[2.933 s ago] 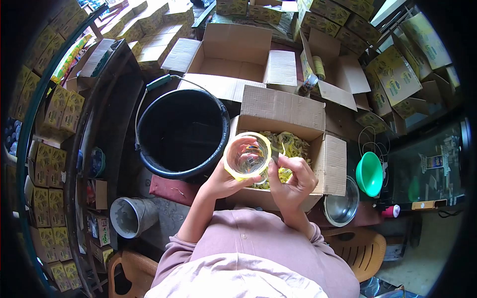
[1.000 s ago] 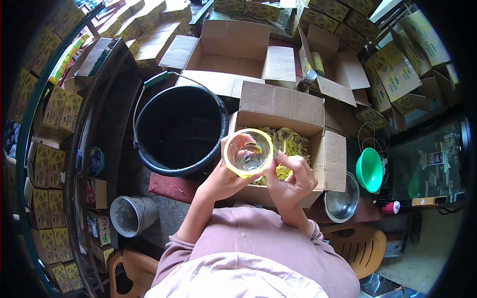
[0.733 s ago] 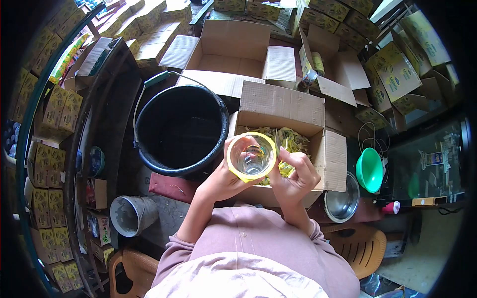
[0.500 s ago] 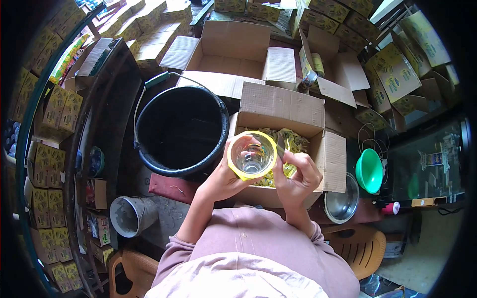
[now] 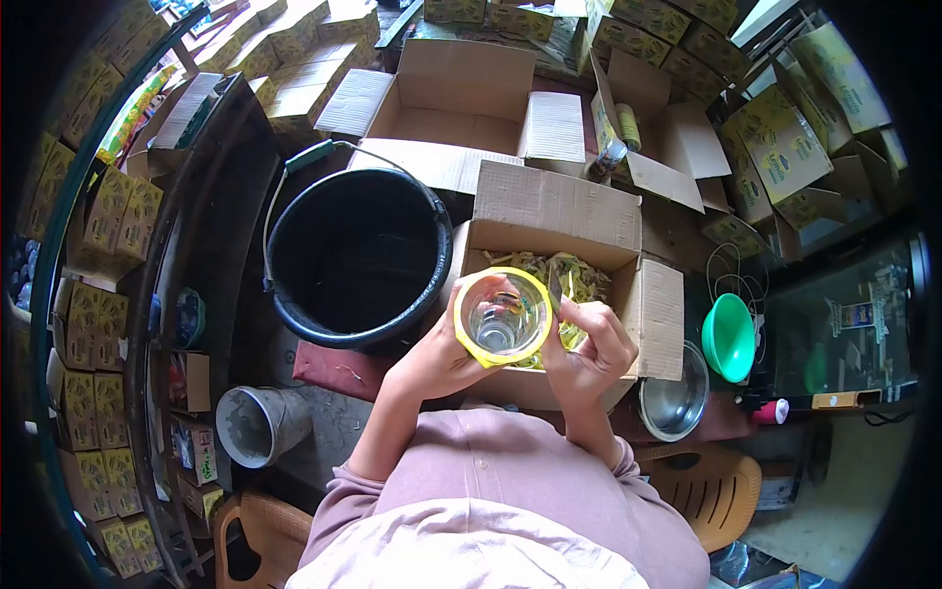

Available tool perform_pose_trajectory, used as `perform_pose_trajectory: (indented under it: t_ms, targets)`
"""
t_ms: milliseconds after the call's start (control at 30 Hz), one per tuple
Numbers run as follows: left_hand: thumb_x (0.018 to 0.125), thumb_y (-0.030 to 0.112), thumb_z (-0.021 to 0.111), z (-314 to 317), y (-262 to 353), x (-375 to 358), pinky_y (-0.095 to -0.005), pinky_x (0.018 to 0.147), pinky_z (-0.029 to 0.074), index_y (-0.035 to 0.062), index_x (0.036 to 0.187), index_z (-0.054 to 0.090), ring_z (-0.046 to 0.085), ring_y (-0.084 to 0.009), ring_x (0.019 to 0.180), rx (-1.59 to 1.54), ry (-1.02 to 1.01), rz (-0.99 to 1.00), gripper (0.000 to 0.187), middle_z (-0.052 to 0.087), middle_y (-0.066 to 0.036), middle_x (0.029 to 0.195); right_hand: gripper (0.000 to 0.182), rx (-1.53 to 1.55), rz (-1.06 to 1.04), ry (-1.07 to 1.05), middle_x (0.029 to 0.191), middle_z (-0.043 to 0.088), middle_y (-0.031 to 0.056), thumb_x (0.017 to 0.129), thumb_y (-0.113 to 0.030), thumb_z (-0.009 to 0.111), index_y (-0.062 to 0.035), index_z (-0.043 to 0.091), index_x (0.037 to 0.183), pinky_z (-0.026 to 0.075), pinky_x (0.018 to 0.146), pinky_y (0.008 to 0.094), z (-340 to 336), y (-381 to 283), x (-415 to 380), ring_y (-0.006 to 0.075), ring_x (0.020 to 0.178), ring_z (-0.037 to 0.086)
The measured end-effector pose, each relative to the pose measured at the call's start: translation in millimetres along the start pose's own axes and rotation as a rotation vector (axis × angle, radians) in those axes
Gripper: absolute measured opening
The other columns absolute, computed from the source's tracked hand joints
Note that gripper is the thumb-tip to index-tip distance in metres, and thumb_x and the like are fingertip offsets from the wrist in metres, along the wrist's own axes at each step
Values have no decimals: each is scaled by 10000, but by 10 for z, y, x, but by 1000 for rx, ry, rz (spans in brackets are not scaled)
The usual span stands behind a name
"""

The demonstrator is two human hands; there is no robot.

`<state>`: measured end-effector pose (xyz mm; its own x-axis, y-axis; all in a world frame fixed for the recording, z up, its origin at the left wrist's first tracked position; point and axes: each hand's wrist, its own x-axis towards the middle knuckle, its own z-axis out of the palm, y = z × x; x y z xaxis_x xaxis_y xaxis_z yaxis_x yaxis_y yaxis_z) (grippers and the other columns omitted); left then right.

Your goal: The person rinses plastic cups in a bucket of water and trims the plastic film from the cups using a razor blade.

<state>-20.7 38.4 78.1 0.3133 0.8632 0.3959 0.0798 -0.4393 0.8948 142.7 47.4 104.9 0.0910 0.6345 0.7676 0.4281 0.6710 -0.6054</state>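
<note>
A clear jar (image 5: 500, 319) with a yellow rim faces up toward the camera, and its inside shows. My left hand (image 5: 439, 355) is wrapped round its left side and underside. At the jar's right edge my right hand (image 5: 592, 351) pinches a thin, dark, flat piece (image 5: 555, 291), possibly a blade, against or close to the rim. Both hands are over an open cardboard box (image 5: 559, 211) that holds many yellow-green strips or wrappers (image 5: 586, 280). The jar hides part of the box's contents.
A large black bucket (image 5: 285, 304) stands left of the box. Behind are an open carton (image 5: 466, 74) and another with a roll. To the right are a metal bowl (image 5: 675, 417) and a green bowl (image 5: 729, 339). A grey bucket (image 5: 263, 427) is lower left.
The jar and my left hand have shifted slightly down and to the right. My right hand stays in nearly the same place, with its grip unchanged.
</note>
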Motion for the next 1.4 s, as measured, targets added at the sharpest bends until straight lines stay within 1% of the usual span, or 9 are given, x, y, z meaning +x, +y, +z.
perform_pose_trajectory:
  t_ms: [533, 633, 733, 767, 933, 1133, 1233, 1333, 1400]
  targets:
    - [663, 151, 711, -90, 15, 44, -314, 901, 387, 15, 1179, 423, 454, -211, 1060, -264, -110, -80, 606, 398, -128, 1175, 233, 78, 1, -136, 643, 597, 71, 602, 59, 698, -33, 658, 813, 436, 492, 226, -44, 29, 49, 133, 553, 577]
    - [621, 171, 760, -20, -58, 42, -327, 879, 405, 22, 1162, 436, 455, -214, 1054, -227, 17, 16, 647, 380, -118, 1159, 225, 77, 17, -123, 643, 598, 72, 611, 59, 692, -33, 656, 813, 442, 496, 226, -31, 18, 41, 135, 557, 583]
    - [583, 86, 789, 82, -161, 51, -308, 900, 418, 52, 1197, 373, 460, -180, 1070, -88, 163, 65, 742, 345, -62, 1139, 210, 61, 27, -97, 643, 599, 73, 628, 57, 684, -32, 655, 816, 444, 499, 228, 5, -1, 21, 137, 554, 584]
    - [550, 73, 817, 115, -208, 55, -297, 865, 451, 65, 1195, 350, 470, -174, 1054, -117, 221, 116, 796, 345, -57, 1108, 204, 55, 29, -87, 643, 599, 73, 634, 56, 682, -32, 654, 817, 445, 499, 228, 11, -3, 13, 138, 553, 583]
    - [572, 31, 789, 63, -260, 45, -298, 847, 463, 73, 1145, 373, 480, -180, 1034, -149, 170, 107, 709, 350, -57, 1080, 198, 36, 51, -121, 641, 599, 75, 642, 55, 679, -31, 653, 818, 446, 504, 227, 0, -12, -13, 137, 556, 587]
    - [540, -3, 790, 37, -271, 21, -289, 855, 454, 75, 1126, 381, 467, -185, 1035, -35, 135, 98, 718, 345, -68, 1071, 208, 55, 52, -95, 643, 600, 78, 636, 58, 679, -27, 653, 823, 449, 510, 226, 17, -19, -6, 139, 566, 593]
    - [547, 92, 814, 54, -195, 57, -370, 896, 390, 91, 1164, 358, 413, -279, 1052, -139, 120, 103, 768, 381, -94, 1046, 222, 47, 57, -84, 643, 600, 80, 627, 62, 681, -25, 653, 829, 449, 512, 225, 13, -19, -7, 140, 569, 594]
    - [551, 69, 808, 78, -219, 39, -350, 874, 416, 90, 1145, 377, 425, -258, 1034, -142, 98, 92, 734, 393, -86, 1037, 242, 53, 43, -87, 646, 601, 81, 613, 69, 684, -23, 653, 835, 446, 509, 222, 15, 4, 9, 138, 573, 594]
    - [561, 55, 802, 50, -161, 80, -328, 874, 427, 82, 1131, 392, 442, -229, 1026, -49, 77, 173, 703, 408, -78, 1042, 243, 72, 33, -91, 651, 603, 82, 610, 72, 687, -17, 651, 833, 441, 505, 219, 11, 28, 25, 134, 574, 592]
